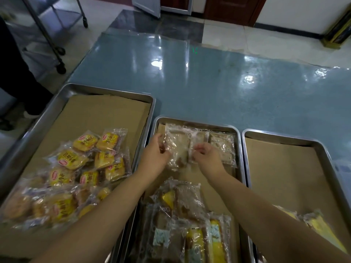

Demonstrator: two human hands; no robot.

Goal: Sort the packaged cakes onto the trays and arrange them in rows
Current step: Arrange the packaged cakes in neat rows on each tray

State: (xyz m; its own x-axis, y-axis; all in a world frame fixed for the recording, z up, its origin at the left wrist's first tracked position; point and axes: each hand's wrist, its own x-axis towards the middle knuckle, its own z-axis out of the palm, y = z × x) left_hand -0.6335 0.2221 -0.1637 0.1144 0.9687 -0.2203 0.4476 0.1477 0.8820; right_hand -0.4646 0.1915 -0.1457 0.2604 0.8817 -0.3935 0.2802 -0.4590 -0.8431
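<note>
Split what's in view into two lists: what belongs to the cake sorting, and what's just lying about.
Belongs to the job:
left hand
right hand
clear-wrapped cakes
yellow-wrapped cakes
left tray
middle tray
right tray

Just lying about:
wheeled rack
doors

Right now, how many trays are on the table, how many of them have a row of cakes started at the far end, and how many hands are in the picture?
Trays: 3, left, middle, right
Trays with a started row: 1, the middle one
Hands: 2, left, right
Total trays and hands: 5
</note>
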